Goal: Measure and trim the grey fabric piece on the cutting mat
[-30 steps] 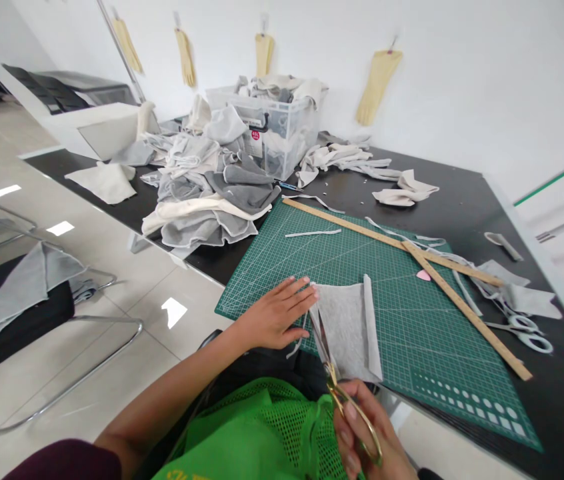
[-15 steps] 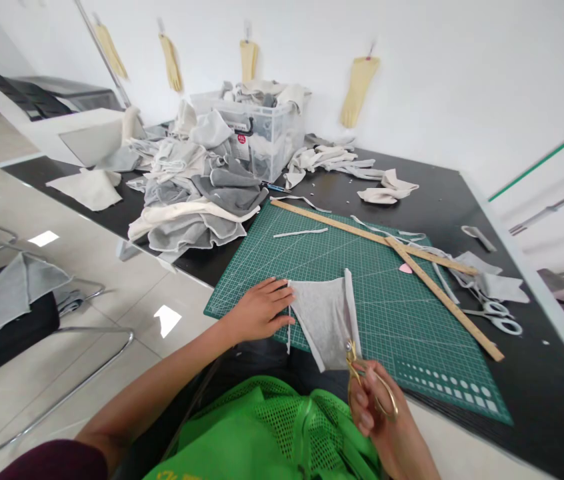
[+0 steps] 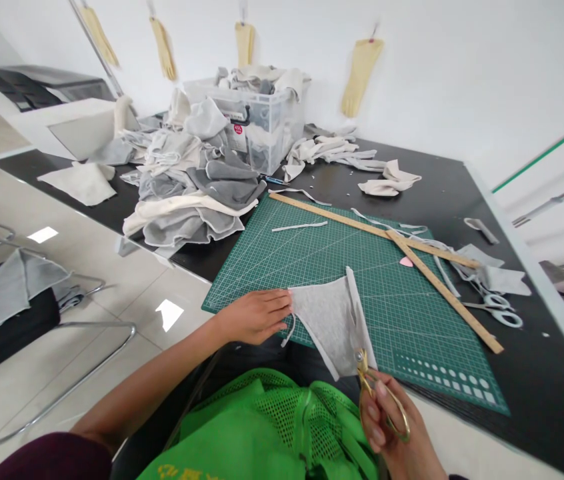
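A light grey piece of fabric (image 3: 329,320) lies over the front edge of the green cutting mat (image 3: 307,253), its lower end hanging past it. My left hand (image 3: 257,317) is at the fabric's left corner, fingers together and closed on its edge. A thin curled strip (image 3: 289,331) dangles below those fingertips. My right hand (image 3: 387,413) grips gold-handled scissors (image 3: 363,367). Their pivot sits at the fabric's lower right, along a folded or partly cut edge strip (image 3: 357,310); the blades are mostly hidden by the fabric.
Two crossed wooden rulers (image 3: 447,293) and a pink piece of chalk (image 3: 406,262) lie on the mat. White-handled scissors (image 3: 502,310) rest among scraps at the right. A heap of grey cloths (image 3: 187,193) and a clear plastic box (image 3: 262,127) stand behind, on the black table (image 3: 432,180).
The scissors and my right hand have moved slightly right and down, with the fabric's lower end. My left fingers have drawn together at the fabric's corner, and the thin strip now curls.
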`<control>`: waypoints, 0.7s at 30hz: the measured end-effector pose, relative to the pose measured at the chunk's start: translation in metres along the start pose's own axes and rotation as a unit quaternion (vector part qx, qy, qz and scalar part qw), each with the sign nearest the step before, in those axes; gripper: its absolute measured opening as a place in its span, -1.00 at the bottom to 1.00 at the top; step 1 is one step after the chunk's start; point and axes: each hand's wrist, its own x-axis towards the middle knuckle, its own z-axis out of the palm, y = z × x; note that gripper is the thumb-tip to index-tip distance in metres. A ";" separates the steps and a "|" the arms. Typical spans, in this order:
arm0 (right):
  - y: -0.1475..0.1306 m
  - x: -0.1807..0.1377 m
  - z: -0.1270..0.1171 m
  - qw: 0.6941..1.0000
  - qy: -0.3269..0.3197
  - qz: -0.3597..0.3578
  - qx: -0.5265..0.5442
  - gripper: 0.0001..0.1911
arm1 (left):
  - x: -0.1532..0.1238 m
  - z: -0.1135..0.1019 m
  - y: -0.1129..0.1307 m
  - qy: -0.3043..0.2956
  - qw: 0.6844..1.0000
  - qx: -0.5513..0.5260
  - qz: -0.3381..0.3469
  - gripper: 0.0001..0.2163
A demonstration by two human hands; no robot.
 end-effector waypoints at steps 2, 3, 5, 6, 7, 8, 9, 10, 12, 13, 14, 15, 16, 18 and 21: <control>0.002 -0.002 0.000 1.000 -0.027 0.002 -0.007 -0.58 | -0.003 0.001 0.002 0.004 1.000 0.012 -0.013 -0.66; 0.003 -0.003 0.001 0.999 -0.043 0.002 -0.016 -0.57 | -0.005 0.002 0.003 0.007 1.000 0.018 -0.020 -0.66; 0.005 -0.006 0.005 0.996 -0.077 0.003 -0.050 -0.55 | -0.008 0.004 0.006 0.016 0.999 0.029 -0.033 -0.66; 0.006 -0.007 0.008 0.993 -0.094 0.004 -0.073 -0.53 | -0.009 0.005 0.008 0.022 0.998 0.032 -0.039 -0.66; 0.007 -0.008 0.011 0.989 -0.109 0.007 -0.099 -0.52 | -0.011 0.006 0.010 0.027 0.998 0.034 -0.046 -0.66; 0.008 -0.009 0.014 0.985 -0.122 0.013 -0.124 -0.50 | -0.012 0.008 0.012 0.034 0.997 0.036 -0.054 -0.66; 0.009 -0.010 0.016 0.980 -0.132 0.023 -0.148 -0.49 | -0.013 0.009 0.014 0.039 0.997 0.037 -0.063 -0.66; 0.009 -0.010 0.018 0.975 -0.140 0.036 -0.170 -0.49 | -0.014 0.011 0.016 0.045 0.996 0.039 -0.072 -0.66; 0.011 -0.008 0.021 0.966 -0.154 0.054 -0.202 -0.47 | -0.016 0.014 0.019 0.054 0.994 0.040 -0.086 -0.66; 0.011 -0.007 0.021 0.962 -0.163 0.058 -0.210 -0.47 | -0.017 0.016 0.020 0.058 0.993 0.040 -0.091 -0.66; 0.012 -0.006 0.022 0.960 -0.170 0.059 -0.213 -0.47 | -0.018 0.017 0.021 0.061 0.993 0.039 -0.093 -0.66; 0.011 -0.005 0.023 0.960 -0.174 0.057 -0.213 -0.47 | -0.018 0.018 0.021 0.063 0.993 0.038 -0.094 -0.66; 0.011 -0.004 0.024 0.960 -0.174 0.055 -0.211 -0.48 | -0.018 0.018 0.022 0.065 0.993 0.036 -0.095 -0.66; 0.009 0.000 0.029 0.962 -0.169 0.052 -0.207 -0.51 | -0.018 0.019 0.022 0.065 0.992 0.034 -0.099 -0.66; 0.005 0.008 0.042 0.960 -0.183 0.041 -0.206 -0.54 | -0.018 0.018 0.021 0.061 0.992 0.034 -0.104 -0.66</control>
